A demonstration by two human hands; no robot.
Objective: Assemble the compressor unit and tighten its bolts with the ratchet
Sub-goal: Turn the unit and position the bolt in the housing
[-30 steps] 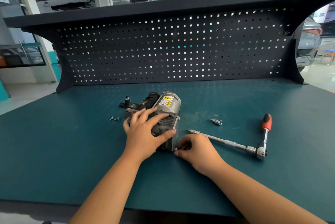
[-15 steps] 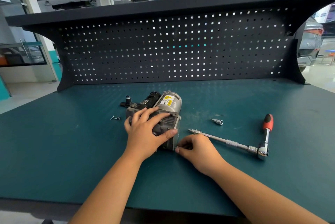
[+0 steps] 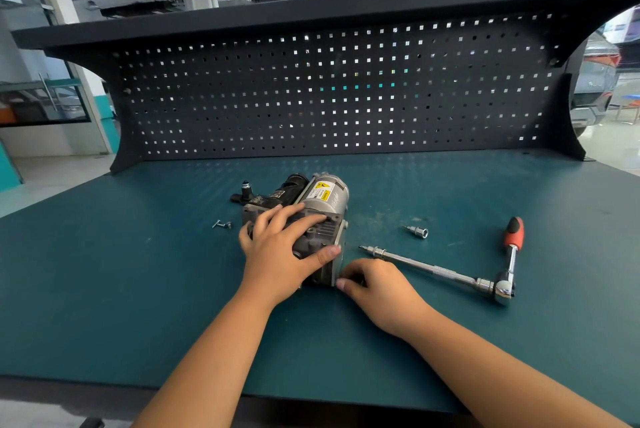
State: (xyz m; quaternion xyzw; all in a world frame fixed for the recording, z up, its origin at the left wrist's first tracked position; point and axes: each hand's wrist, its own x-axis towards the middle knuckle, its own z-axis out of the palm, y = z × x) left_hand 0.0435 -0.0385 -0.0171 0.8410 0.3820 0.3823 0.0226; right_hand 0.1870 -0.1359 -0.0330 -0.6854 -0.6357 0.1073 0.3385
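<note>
The grey metal compressor unit (image 3: 327, 200), with a yellow warning label, lies on the teal bench top (image 3: 138, 289). My left hand (image 3: 280, 254) is spread over its near end and presses it down. My right hand (image 3: 377, 289) is at the unit's lower right corner, fingertips pinched against it; what they pinch is hidden, likely a bolt. The ratchet (image 3: 498, 289), with a long extension bar and a red-and-black handle, lies to the right of my right hand, untouched.
A loose silver socket (image 3: 418, 231) lies right of the unit. Two small bolts (image 3: 221, 225) lie to its left. A dark pegboard back panel (image 3: 329, 91) with a shelf above closes the bench's far side. The bench's front edge runs below my forearms.
Almost nothing has moved. My right fingertips shifted slightly at the unit's lower corner; my left hand stayed on the compressor.
</note>
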